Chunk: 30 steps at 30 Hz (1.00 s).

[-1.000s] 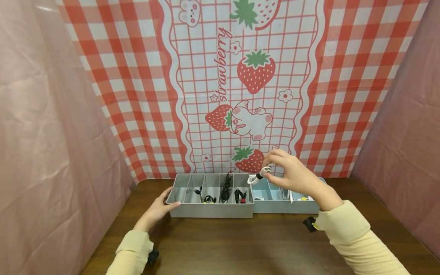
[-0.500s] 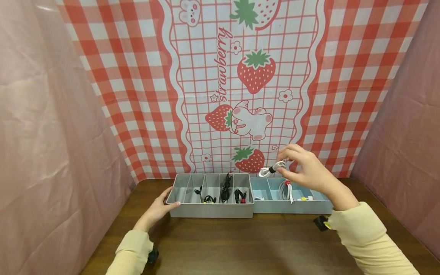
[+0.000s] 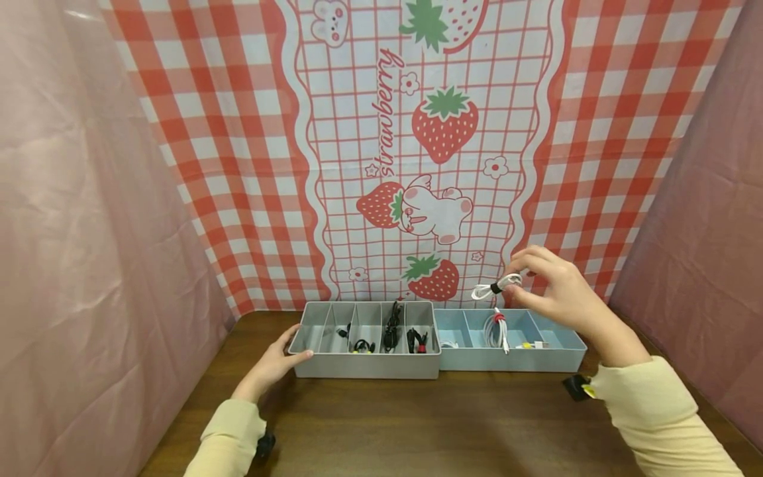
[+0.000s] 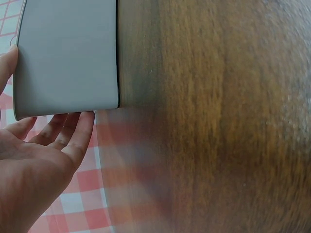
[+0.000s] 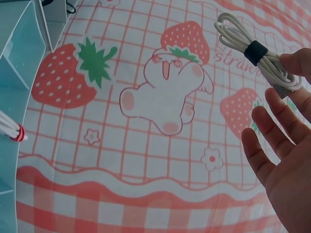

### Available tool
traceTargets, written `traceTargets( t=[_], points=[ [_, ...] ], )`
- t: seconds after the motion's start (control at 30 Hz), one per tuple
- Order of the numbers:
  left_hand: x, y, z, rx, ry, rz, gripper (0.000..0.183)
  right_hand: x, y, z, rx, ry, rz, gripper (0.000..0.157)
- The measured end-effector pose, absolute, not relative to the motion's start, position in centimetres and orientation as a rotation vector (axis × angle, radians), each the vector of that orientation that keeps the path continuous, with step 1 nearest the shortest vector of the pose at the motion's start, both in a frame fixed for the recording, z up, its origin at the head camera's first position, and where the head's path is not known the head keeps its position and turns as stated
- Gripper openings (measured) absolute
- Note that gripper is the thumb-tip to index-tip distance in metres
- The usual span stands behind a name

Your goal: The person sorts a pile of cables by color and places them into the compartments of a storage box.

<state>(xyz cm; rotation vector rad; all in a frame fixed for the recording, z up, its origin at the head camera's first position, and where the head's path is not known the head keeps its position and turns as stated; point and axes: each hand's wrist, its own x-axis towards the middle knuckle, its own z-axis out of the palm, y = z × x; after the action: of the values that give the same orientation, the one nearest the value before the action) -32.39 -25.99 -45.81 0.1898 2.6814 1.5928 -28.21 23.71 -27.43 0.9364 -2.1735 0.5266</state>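
My right hand (image 3: 557,285) pinches a coiled white cable (image 3: 496,287) bound with a black strap, above the light blue divided box (image 3: 509,360). In the right wrist view thumb and index finger hold one end of the coil (image 5: 243,41); the other fingers extend apart. My left hand (image 3: 271,364) rests at the left end of the grey divided box (image 3: 366,366). Its thumb lies on the front rim, and in the left wrist view its extended fingers (image 4: 80,131) touch the end wall.
Black cables (image 3: 391,328) lie in several grey compartments. In the blue box are a white cable coil with a red tie (image 3: 496,330) and a white cable with a yellow part (image 3: 530,344). Both boxes stand at the table's (image 3: 381,424) back, before a strawberry-print cloth (image 3: 444,126).
My right hand has moved rightward with the white cable, from above where the boxes meet to above the middle of the blue box. The left hand has stayed still.
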Motion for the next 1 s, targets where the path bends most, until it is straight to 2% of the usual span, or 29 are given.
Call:
traceTargets(
  t=[0.73,1.0],
  points=[
    [-32.5,-26.0,-45.9,0.179,2.682,1.585,0.075,-28.4,27.9,-28.5,0.776,-2.151,0.527,0.035],
    [-32.5,-26.1,-45.9,0.179,2.684,1.577,0.075,-28.8,29.4,-29.3,0.718,-2.132,0.579,0.032]
  ],
)
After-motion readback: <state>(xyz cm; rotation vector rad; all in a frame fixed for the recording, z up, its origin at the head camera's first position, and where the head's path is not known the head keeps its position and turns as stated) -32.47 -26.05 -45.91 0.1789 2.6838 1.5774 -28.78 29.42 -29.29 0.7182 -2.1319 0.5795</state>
